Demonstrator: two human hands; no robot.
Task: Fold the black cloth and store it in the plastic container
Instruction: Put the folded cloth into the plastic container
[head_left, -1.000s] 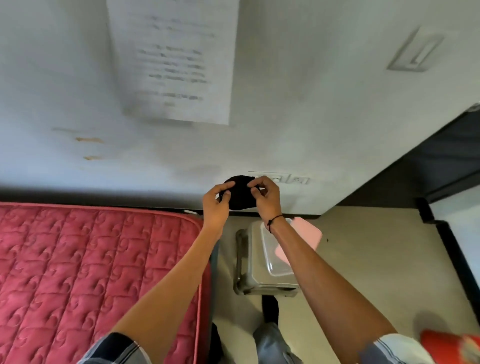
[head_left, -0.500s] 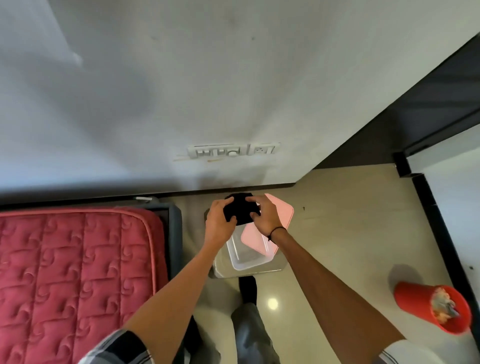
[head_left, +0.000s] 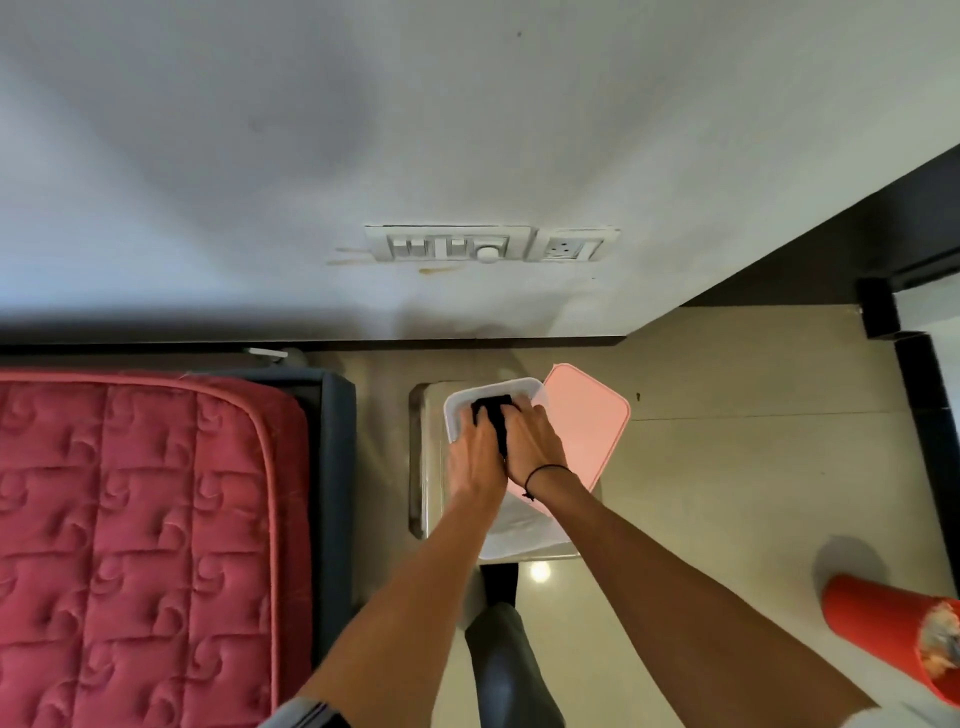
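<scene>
The folded black cloth (head_left: 494, 410) lies down inside the clear plastic container (head_left: 457, 405), at its far end. My left hand (head_left: 475, 457) and my right hand (head_left: 535, 441) both reach into the container and press on the cloth, one on each side, fingers curled over it. Most of the cloth is hidden under my hands. The container rests on a grey stool-like stand (head_left: 421, 457) on the floor. Its pink lid (head_left: 587, 421) lies beside it on the right, partly under my right wrist.
A red quilted mattress (head_left: 130, 519) on a dark bed frame (head_left: 335, 467) sits to the left. A red bin (head_left: 893, 623) holding scraps stands at lower right. The wall with a switch plate (head_left: 488, 244) is just behind the container. My leg (head_left: 509, 665) is below it.
Both hands came down with the cloth from wall height into the container. The view tilted downward, so the paper on the wall is out of sight.
</scene>
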